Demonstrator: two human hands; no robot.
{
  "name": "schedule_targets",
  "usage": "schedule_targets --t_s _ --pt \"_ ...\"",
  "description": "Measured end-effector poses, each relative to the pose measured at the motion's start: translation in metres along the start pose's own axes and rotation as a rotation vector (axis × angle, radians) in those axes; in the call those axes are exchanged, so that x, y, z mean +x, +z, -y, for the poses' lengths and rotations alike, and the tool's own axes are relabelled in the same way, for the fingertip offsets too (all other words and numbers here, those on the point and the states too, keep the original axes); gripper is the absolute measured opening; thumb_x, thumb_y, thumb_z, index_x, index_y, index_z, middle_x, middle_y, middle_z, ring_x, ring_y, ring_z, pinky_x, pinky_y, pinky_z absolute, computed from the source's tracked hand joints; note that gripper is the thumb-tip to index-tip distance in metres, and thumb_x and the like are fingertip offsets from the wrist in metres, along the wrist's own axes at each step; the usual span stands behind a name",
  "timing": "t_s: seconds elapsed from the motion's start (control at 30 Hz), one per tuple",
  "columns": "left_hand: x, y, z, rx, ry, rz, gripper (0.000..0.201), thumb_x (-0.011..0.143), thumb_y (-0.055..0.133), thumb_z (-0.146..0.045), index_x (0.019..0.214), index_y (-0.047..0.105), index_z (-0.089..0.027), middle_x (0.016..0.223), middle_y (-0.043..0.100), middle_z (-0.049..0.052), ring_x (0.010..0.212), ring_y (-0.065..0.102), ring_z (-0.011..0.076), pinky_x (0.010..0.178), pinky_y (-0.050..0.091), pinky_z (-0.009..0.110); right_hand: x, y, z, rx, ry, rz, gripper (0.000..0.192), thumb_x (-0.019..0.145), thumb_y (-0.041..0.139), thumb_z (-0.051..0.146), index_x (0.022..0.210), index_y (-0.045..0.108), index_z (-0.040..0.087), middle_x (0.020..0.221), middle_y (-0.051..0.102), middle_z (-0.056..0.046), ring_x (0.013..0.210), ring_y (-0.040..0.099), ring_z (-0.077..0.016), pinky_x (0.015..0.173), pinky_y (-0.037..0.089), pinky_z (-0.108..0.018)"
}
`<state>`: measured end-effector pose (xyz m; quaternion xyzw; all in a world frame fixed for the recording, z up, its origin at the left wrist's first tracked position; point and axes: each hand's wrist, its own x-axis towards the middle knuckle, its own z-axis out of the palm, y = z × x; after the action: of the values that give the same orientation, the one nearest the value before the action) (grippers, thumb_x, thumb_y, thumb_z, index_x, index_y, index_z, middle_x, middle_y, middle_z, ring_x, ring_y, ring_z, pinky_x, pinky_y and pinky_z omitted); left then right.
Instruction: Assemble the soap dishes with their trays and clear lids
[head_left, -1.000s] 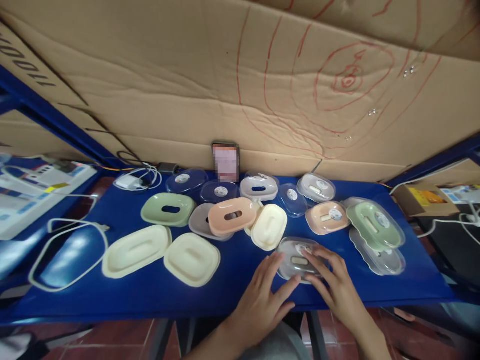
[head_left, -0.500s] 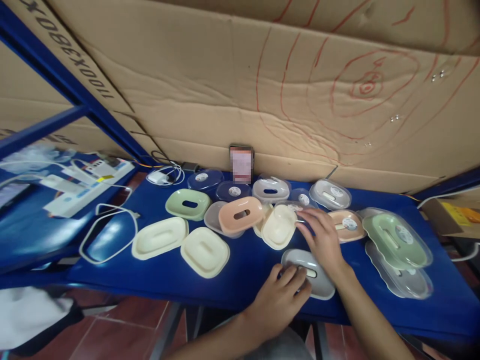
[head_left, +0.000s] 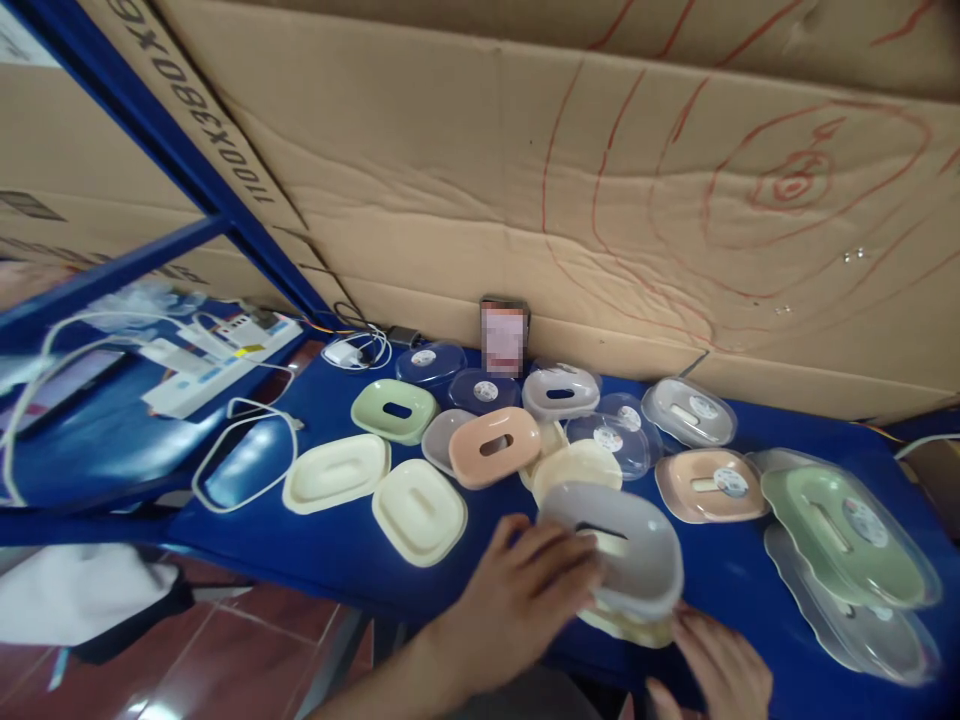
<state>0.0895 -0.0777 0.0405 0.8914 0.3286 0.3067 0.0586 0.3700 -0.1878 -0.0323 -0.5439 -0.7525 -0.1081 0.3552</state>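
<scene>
Seeing my left hand w/ fingers spread, curled onto the near side of a grey soap dish: smooth matte plastic, rounded-rectangle shape w/ a slot in the middle, lifted and tilted above the table. Right hand sits low at the frame's bottom edge, fingers loosely apart, touching a cream piece just under the grey dish; can't tell if it grips. Dish is at the table's near edge, center-right. Blue glossy tabletop. Behind the dish: cream lid, peach dish, clear lid, all crowded close. Right side packed w/ green dish under clear cover. Open blue room left of the hand in front of cream tray. Corrugated cardboard wall at back.
</scene>
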Motion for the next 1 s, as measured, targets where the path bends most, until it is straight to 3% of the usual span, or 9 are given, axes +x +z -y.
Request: schedule_targets --t_s 0.07,0.17,0.3,0.4,0.5,0.6,0.7,0.87,1.0 --pt "0.001 -0.024 0.031 0.097 -0.048 -0.024 0.023 0.112 0.056 -0.022 0.13 0.07 -0.023 0.134 0.078 0.004 0.124 0.064 0.0212 0.105 0.04 0.038 -0.003 0.01 0.002 -0.036 -0.076 0.123 0.061 0.099 0.069 0.043 0.158 0.056 0.031 0.121 0.082 -0.007 0.102 0.078 -0.0322 0.09 0.05 -0.048" --pt "0.002 -0.052 0.092 0.265 -0.154 -0.024 0.025 0.113 0.052 -0.025 0.13 0.07 -0.022 0.13 0.08 0.007 0.124 0.066 0.0257 0.104 0.042 0.04 0.014 0.021 0.001 -0.048 -0.187 0.249 0.047 0.105 0.063 0.039 0.151 0.062 0.028 0.137 0.077 -0.006 0.115 0.077 -0.0289 0.099 0.047 -0.046" --pt "0.001 -0.07 0.16 0.275 -0.329 0.079 0.036 0.114 0.044 -0.037 0.131 0.07 -0.019 0.129 0.079 0.011 0.127 0.068 0.0313 0.105 0.048 0.046 0.044 0.017 0.003 -0.023 -0.342 0.289 0.028 0.108 0.059 0.033 0.131 0.074 0.03 0.143 0.074 -0.005 0.119 0.076 -0.0239 0.099 0.049 -0.041" --pt "0.0 -0.068 0.185 0.216 -0.378 0.136 0.042 0.113 0.039 -0.039 0.131 0.07 -0.018 0.133 0.077 0.013 0.128 0.069 0.032 0.109 0.051 0.05 0.06 0.006 0.008 0.017 -0.41 0.313 0.027 0.109 0.055 0.029 0.123 0.078 0.029 0.14 0.075 -0.004 0.121 0.075 -0.0214 0.1 0.052 -0.037" --pt "0.0 -0.062 0.192 0.16 -0.366 0.132 0.044 0.113 0.038 -0.035 0.142 0.065 -0.017 0.145 0.071 0.014 0.137 0.065 0.0303 0.115 0.051 0.05 0.073 -0.001 0.009 0.065 -0.402 0.326 0.026 0.109 0.055 0.03 0.121 0.078 0.029 0.141 0.075 -0.005 0.126 0.073 -0.0219 0.105 0.053 -0.038" --pt "0.0 -0.062 0.188 0.148 -0.353 0.1 0.044 0.112 0.039 -0.033 0.149 0.06 -0.019 0.153 0.065 0.014 0.143 0.061 0.0302 0.118 0.05 0.052 0.095 0.006 0.0 0.077 -0.313 0.27 0.024 0.107 0.063 0.034 0.127 0.075 0.03 0.143 0.073 -0.007 0.129 0.071 -0.0245 0.111 0.05 -0.043" --pt "-0.004 -0.066 0.168 0.174 -0.341 0.023 0.041 0.112 0.043 -0.03 0.148 0.061 -0.022 0.155 0.062 0.014 0.143 0.06 0.0312 0.118 0.05 0.053 0.134 0.029 -0.015 0.075 -0.237 0.203 0.024 0.107 0.066 0.033 0.129 0.073 0.029 0.146 0.071 -0.009 0.13 0.071 -0.025 0.117 0.046 -0.048" --pt "-0.021 -0.051 0.088 0.116 -0.24 -0.159 0.038 0.108 0.051 -0.014 0.143 0.063 -0.025 0.143 0.068 0.013 0.132 0.064 0.0267 0.111 0.054 0.044 0.198 0.063 -0.034 0.009 -0.239 0.284 0.031 0.113 0.051 0.03 0.139 0.067 0.024 0.159 0.061 -0.011 0.149 0.057 -0.0262 0.127 0.038 -0.055" --pt "-0.037 -0.011 0.019 -0.055 -0.061 -0.032 0.038 0.104 0.055 -0.01 0.138 0.066 -0.024 0.139 0.07 0.011 0.126 0.066 0.0248 0.112 0.053 0.045 0.192 0.03 -0.055 -0.152 -0.095 0.2 0.04 0.112 0.05 0.039 0.148 0.062 0.026 0.162 0.057 -0.012 0.152 0.053 -0.0312 0.128 0.034 -0.061"
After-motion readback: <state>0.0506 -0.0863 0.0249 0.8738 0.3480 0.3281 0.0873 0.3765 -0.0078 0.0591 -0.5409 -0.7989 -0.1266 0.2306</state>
